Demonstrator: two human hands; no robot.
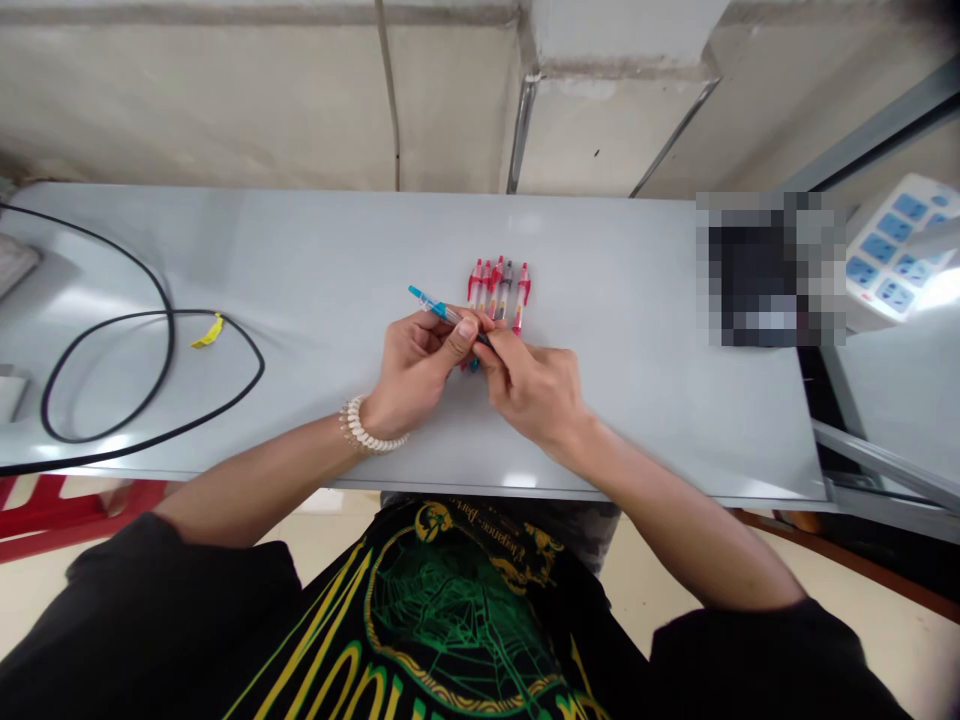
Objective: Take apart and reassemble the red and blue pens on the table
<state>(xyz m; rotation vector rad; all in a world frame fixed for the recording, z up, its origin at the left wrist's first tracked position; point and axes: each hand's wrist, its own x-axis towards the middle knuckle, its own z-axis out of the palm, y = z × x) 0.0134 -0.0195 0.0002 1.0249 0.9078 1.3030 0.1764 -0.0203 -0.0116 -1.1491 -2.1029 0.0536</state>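
Observation:
Both hands meet over the middle of the table around one pen with a blue top and clip. My left hand pinches its barrel between thumb and fingers, the blue end pointing up and left. At the pen's dark lower end, the fingers of my right hand are closed. Just beyond my fingers lie several red-topped pens side by side, with a dark grey-topped pen among them. Their lower parts are partly hidden by my hands. A bit of blue shows beneath my fingers, too small to make out.
A black cable loops over the left of the table, with a yellow tag on it. At the right end sits a dark, pixelated object. A white power strip with blue sockets is beyond it.

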